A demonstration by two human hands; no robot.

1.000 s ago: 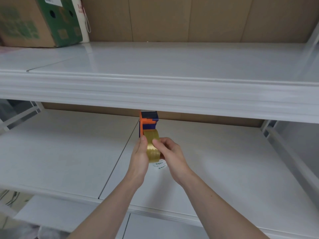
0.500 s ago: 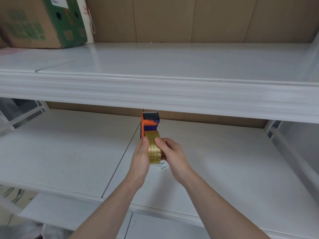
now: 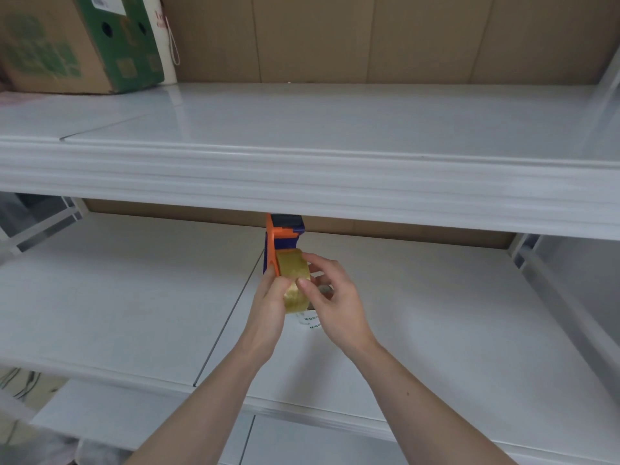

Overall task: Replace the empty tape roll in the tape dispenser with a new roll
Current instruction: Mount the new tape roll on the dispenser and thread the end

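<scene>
I see right hand [image 3: 335, 298] fingers [image 3: 307, 284] pinching the yellow tape roll [image 3: 293, 275], left hand [image 3: 268, 305] clamped on the orange-blue tape dispenser [image 3: 281, 238], frame centre, over the white shelf [image 3: 134, 297]. Cardboard box [image 3: 67, 41] upper left.

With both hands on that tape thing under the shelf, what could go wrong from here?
The tape roll may not be fully seated in the orange and blue dispenser; if the left hand or right hand loosens its grip, it could slip out. The dispenser's top sits close under the upper shelf and might bump it if lifted.
</scene>
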